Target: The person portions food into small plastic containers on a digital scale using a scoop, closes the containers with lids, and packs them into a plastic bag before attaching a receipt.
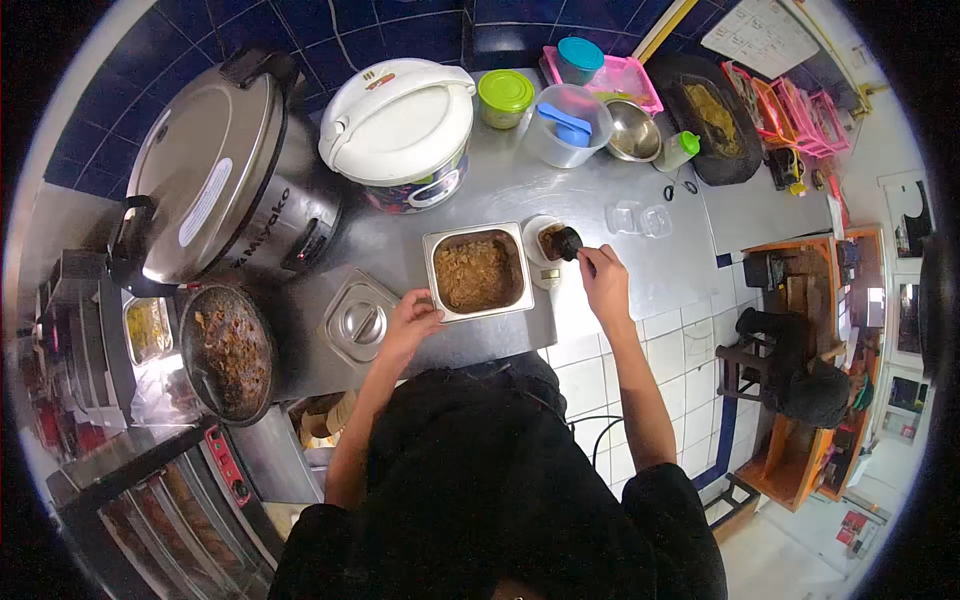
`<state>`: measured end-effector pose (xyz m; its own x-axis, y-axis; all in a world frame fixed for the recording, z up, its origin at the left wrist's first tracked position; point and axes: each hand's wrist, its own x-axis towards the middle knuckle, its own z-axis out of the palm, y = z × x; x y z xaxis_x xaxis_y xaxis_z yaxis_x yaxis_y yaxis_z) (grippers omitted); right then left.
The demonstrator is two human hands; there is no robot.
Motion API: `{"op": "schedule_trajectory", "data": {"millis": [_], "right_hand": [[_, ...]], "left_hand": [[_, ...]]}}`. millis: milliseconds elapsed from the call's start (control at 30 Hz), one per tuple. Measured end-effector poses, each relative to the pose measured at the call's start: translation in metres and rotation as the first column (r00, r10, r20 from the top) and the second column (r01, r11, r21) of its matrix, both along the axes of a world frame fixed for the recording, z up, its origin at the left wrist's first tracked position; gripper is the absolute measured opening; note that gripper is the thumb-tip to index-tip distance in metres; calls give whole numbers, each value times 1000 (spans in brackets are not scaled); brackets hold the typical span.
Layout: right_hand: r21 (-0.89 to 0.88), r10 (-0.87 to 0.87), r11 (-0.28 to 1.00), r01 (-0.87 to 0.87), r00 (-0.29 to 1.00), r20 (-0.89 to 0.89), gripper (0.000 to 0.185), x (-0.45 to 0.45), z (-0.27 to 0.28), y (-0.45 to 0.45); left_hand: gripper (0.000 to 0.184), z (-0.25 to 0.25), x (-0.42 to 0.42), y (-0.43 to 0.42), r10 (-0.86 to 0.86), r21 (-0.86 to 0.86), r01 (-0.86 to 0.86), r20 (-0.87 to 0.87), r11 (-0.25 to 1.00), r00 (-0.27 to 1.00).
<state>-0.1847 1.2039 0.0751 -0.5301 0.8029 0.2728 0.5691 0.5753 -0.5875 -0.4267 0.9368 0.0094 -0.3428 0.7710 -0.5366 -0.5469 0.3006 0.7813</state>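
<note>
A steel counter [395, 245] carries a metal tub [490, 313], its corner held by the left hand [412, 322]; the right hand [603, 272] pinches a black spoon [568, 243] at a small bowl [539, 221], two o'clock from the tub. A lid [350, 308] lies at eight, a white cooker [395, 115] at eleven.

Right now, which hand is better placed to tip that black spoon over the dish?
Likely the right hand: it holds the black spoon at the small dish, while the left hand touches the steel container.
</note>
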Motion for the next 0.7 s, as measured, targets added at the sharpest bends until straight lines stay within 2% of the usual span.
{"op": "schedule_trajectory", "data": {"millis": [67, 167, 233, 267, 333, 367, 500, 567, 600, 633, 700], "right_hand": [[25, 31, 999, -31, 999, 12, 10, 2, -7, -1], [-13, -55, 998, 55, 997, -50, 10, -8, 16, -9], [-188, -84, 981, 51, 981, -173, 10, -14, 29, -23], [-365, -97, 931, -2, 963, -252, 11, -17, 26, -33], [-313, 51, 938, -147, 955, -293, 12, -29, 11, -53], [-337, 103, 925, -173, 971, -217, 12, -37, 16, -66], [-355, 142, 915, -190, 977, -157, 14, -55, -16, -102], [-181, 204, 963, -202, 979, -7, 17, -56, -7, -107], [-81, 202, 976, -200, 979, 13, 26, -53, 1, -104], [-77, 202, 977, -200, 979, 14, 26, -48, 3, -96], [-45, 66, 997, -66, 998, -3, 39, -37, 7, -69]], "left_hand": [[39, 5, 1, 0, 6, -24, -6, 4, 1000, 1000], [39, 8, 1, -1, 11, -18, -11, 4, 1000, 1000], [39, 6, 1, -1, -5, 3, 5, -1, 1000, 1000], [37, -1, 1, -2, -15, 1, 15, -9, 1000, 1000], [37, -7, 1, -5, 0, 9, 0, 14, 1000, 1000], [37, -8, 2, -5, 26, 15, -26, 39, 1000, 999], [36, -6, 0, -5, 25, 21, -26, 53, 999, 998], [36, -9, -2, -7, 18, 26, -19, 28, 999, 999], [37, -6, -3, -8, 29, 15, -29, 26, 999, 999], [39, -3, -4, -7, 41, 5, -41, 22, 999, 999], [41, 11, -7, -6, 42, -15, -43, -7, 999, 999]]}}
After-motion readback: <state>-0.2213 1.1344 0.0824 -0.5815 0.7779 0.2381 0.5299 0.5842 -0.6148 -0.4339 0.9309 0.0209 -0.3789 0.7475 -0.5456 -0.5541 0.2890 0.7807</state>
